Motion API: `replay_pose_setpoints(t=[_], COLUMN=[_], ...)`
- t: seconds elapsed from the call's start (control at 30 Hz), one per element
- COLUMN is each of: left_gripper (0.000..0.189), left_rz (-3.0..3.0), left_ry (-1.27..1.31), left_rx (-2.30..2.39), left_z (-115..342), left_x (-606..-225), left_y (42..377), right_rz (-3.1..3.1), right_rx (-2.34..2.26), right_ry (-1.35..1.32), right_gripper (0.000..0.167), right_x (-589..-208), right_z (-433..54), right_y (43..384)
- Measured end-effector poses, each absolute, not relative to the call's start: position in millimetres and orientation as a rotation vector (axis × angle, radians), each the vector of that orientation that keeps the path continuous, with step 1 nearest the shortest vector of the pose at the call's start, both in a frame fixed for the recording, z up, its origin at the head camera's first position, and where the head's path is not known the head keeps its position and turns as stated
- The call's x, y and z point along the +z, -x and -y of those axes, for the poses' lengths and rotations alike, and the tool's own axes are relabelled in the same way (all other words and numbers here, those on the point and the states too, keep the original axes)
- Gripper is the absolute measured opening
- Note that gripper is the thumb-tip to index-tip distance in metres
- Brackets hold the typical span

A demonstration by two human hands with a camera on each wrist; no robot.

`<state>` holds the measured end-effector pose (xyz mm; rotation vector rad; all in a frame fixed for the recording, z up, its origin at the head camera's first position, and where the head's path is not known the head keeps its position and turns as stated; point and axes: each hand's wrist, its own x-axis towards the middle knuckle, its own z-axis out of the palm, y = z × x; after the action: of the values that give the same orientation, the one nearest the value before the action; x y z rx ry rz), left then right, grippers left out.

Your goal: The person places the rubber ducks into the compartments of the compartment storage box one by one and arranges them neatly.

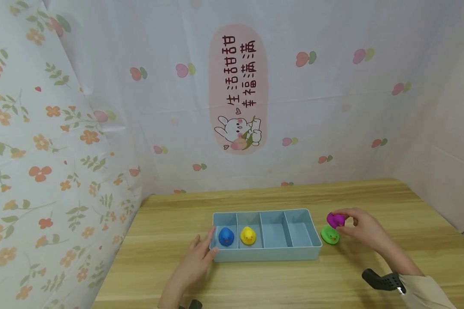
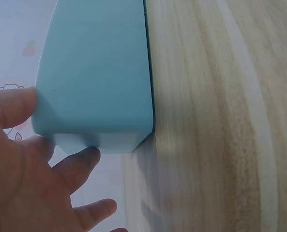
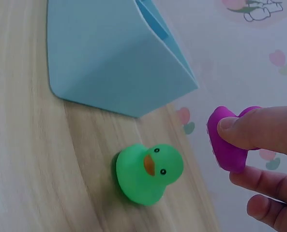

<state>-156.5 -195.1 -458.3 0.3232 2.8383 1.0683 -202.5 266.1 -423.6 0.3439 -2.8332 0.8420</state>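
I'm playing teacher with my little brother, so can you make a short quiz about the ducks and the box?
1. Pick one: what colour is the duck in the right hand?
A) blue
B) purple
C) yellow

2. True or false: the green duck is on the table, outside the box.

3. Fill the gap: the box has four compartments, and ____ of them have a duck inside.

Key:
1. B. The purple duck is pinched in the fingers.
2. True.
3. Two: one has the blue duck, the next has the yellow duck.
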Motion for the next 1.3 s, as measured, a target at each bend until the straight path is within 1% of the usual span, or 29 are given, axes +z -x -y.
replay_pose_setpoints(t=[0.37, 0.7, 1.3], left_gripper=[0.058, 0.058, 0.058], left_rz=[-2.844, -2.852, -2.837], left_ry=[-0.324, -0.329, -0.340], left_rx=[1.066, 1.062, 1.060], left_z=[195, 195, 196], left_x=[-458, -459, -460], left_y=[156, 157, 158], right_rz=[2.834, 2.761, 2.797], right_rx=[0.875, 0.895, 0.928], right_ry=[-0.375, -0.455, -0.469], right_gripper=[0.040, 0.034, 0.033], right_x=[-419, -417, -418], right_z=[-251, -233, -198], right_y=[202, 207, 211])
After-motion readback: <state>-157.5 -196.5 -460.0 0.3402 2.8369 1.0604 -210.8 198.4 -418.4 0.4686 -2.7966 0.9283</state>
